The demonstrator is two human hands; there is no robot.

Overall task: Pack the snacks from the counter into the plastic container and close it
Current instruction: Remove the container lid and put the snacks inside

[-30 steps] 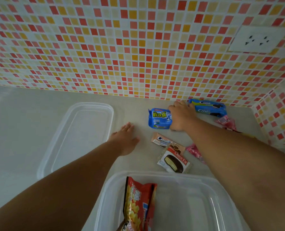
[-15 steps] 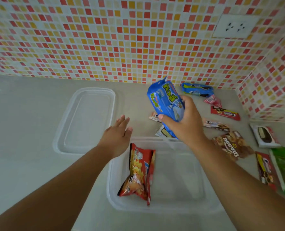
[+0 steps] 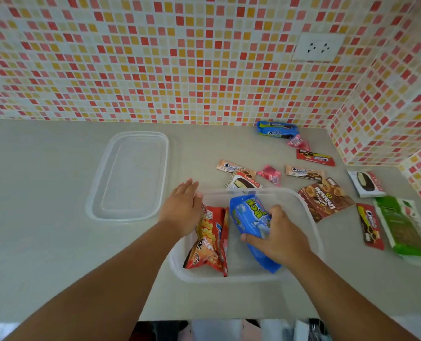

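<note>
A clear plastic container (image 3: 310, 217) stands open on the grey counter. Inside it lies a red snack bag (image 3: 209, 239) along the left side. My right hand (image 3: 278, 236) is shut on a blue snack pack (image 3: 247, 219), held down inside the container to the right of the red bag. My left hand (image 3: 182, 206) rests with fingers apart at the container's far left corner. The clear lid (image 3: 130, 175) lies flat on the counter to the left. Several more snacks lie behind and to the right of the container.
Loose snacks: a Choco Pie (image 3: 242, 182), a brown cookie bag (image 3: 326, 198), a green pack (image 3: 403, 226), a blue Oreo pack (image 3: 277, 129), small pink candies (image 3: 269, 174). A tiled wall with a socket (image 3: 316, 46) rises behind; the counter's front edge (image 3: 204, 317) is near.
My right hand picked the blue pack up from the back of the counter, carried it toward me and lowered it into the container. My left hand moved to the container's corner.
</note>
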